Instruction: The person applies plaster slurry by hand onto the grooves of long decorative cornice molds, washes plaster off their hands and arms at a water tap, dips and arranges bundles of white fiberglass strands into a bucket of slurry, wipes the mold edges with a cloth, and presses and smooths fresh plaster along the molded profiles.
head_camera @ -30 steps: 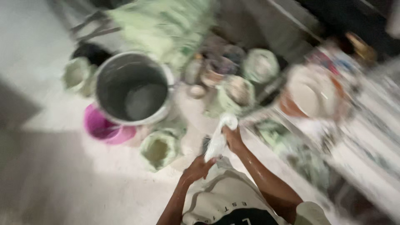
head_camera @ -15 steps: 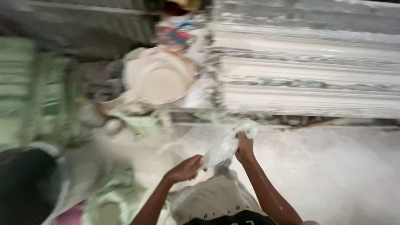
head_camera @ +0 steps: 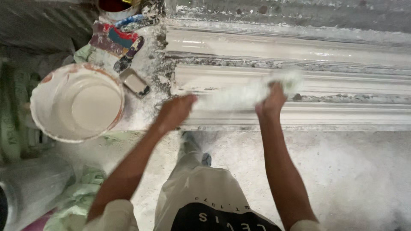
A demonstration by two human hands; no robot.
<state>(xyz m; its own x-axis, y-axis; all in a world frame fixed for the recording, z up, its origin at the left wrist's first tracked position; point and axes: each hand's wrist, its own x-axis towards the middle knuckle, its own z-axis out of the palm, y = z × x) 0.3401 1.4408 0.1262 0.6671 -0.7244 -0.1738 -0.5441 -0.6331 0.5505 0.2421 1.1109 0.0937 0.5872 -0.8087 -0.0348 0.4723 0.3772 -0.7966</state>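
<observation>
We look down on our own two bare arms stretched over a long white moulded plaster cornice (head_camera: 299, 47) lying across a dusty work surface. Between our hands runs a limp white strip of wet fibre or cloth (head_camera: 239, 95), blurred in the picture, so we cannot tell its exact material. Our left hand (head_camera: 176, 112) is closed around its left end, just above the near edge of the moulding. Our right hand (head_camera: 271, 102) is closed around the strip further right, with a loose tuft sticking out beyond the fist. The strip lies over the middle ridges of the moulding; we cannot tell whether it touches the surface.

We judge that the strip could sag or tear between our two grips. It might also drop unevenly and mar the glossy, wet-looking upper band of the moulding. The powder-covered grey floor (head_camera: 351, 179) beneath our feet looks slippery.

To the left, just beside the moulding's end, stands a round white plastic bucket with orange stains on its rim (head_camera: 43, 83). It holds smooth pale liquid, probably plaster mix, filling the lower part. Above it lie paint-smeared tools and a small flat rectangular trowel-like blade (head_camera: 134, 82). At the top edge sits a small white pot with dark red contents (head_camera: 114, 7), only partly in view.
</observation>
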